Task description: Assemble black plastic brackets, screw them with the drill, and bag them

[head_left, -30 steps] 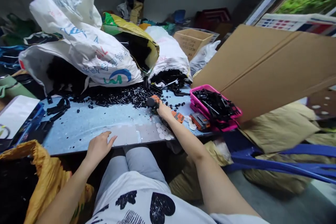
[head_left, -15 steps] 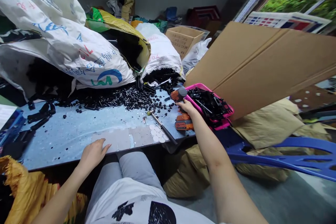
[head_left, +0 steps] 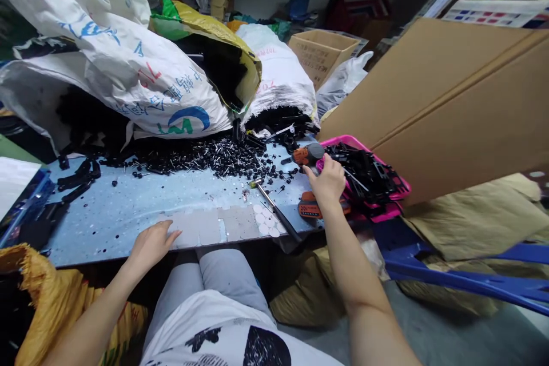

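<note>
An orange and grey cordless drill (head_left: 309, 154) lies at the right of the blue table, its battery toward the front edge. My right hand (head_left: 328, 182) is over the drill's handle, beside the pink basket (head_left: 349, 140); thumb and fingers are apart, and it hides most of the handle. Whether it touches the drill I cannot tell. My left hand (head_left: 150, 246) rests open at the table's front edge, by the grey flat pieces (head_left: 195, 227) and holding nothing. A hammer (head_left: 274, 209) with a dark grip lies between the hands, beside several white discs (head_left: 266, 220).
Small black parts (head_left: 214, 157) are heaped along the back of the table (head_left: 128, 206), before a white sack (head_left: 163, 86), a yellow sack (head_left: 214, 23) and another white sack (head_left: 278, 68). Black pieces fill the basket. A cardboard sheet (head_left: 450, 108) leans at right, above a blue chair (head_left: 450, 280).
My right hand has shifted right over the drill, and its fingers now reach toward the basket's rim. The drill and hammer lie as before. My left hand stays at the edge; the view has shifted.
</note>
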Demonstrator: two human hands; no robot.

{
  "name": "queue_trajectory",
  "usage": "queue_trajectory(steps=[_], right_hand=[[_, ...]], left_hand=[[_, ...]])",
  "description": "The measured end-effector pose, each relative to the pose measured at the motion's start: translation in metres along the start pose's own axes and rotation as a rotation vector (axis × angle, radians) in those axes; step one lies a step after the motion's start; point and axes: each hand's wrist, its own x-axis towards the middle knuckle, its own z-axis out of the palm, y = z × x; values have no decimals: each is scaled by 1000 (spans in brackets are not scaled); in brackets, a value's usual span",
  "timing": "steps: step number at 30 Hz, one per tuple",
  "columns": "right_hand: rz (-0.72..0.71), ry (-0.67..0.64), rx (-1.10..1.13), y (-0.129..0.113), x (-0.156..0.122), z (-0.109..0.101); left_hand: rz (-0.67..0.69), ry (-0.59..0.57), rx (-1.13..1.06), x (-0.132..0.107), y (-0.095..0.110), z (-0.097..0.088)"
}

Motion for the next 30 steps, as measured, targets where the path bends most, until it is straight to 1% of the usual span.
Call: queue_trajectory(steps=[1,2,3,5,7,9,10,12,14,15,17,19,22,24,25,27,30], right_hand=[[-70,57,51,-11,-8,-1],[-144,84,120,-24,-17,0],[-218,84,202,-41,-27,4],[-362,35,384,-82,-47,20],[-504,-53,555,-132,-65,45],[-660,-162,667,-185,-76,73],[-740,-213,687,-210,-77,87],[-891,-281,646,-255,-68,115],[-1026,-305,539,-287,-46,140],[-1077,-308,483,-297,-33,151],[-1121,-300,403,-308,-10,173],[-1088,-272,381,-310,6,191],[-1039,-202,418,-306,12,210],[-1039,-159,441,-304,11,218],[-1039,-142,444,-303,11,220],[-1039,-124,444,-304,10,223],[-1046,-124,456,-306,12,226]], left_hand=[[-8,3,-14,2,-4,-1],[-17,11,-30,6,-9,-1],[-28,23,-48,11,-13,-2],[-50,70,-87,26,-23,-3],[-93,146,-120,46,-35,-5],[-165,227,-136,70,-52,-6],[-210,256,-138,83,-62,-7],[-312,303,-137,105,-84,-9],[-408,347,-127,125,-107,-12],[-451,370,-120,134,-120,-14],[-533,418,-104,150,-147,-21],[-631,466,-96,164,-177,-29],[-764,518,-95,181,-219,-39],[-800,528,-93,189,-240,-39],[-804,527,-90,192,-247,-37],[-800,526,-80,198,-255,-28],[-796,537,-55,205,-256,-14]])
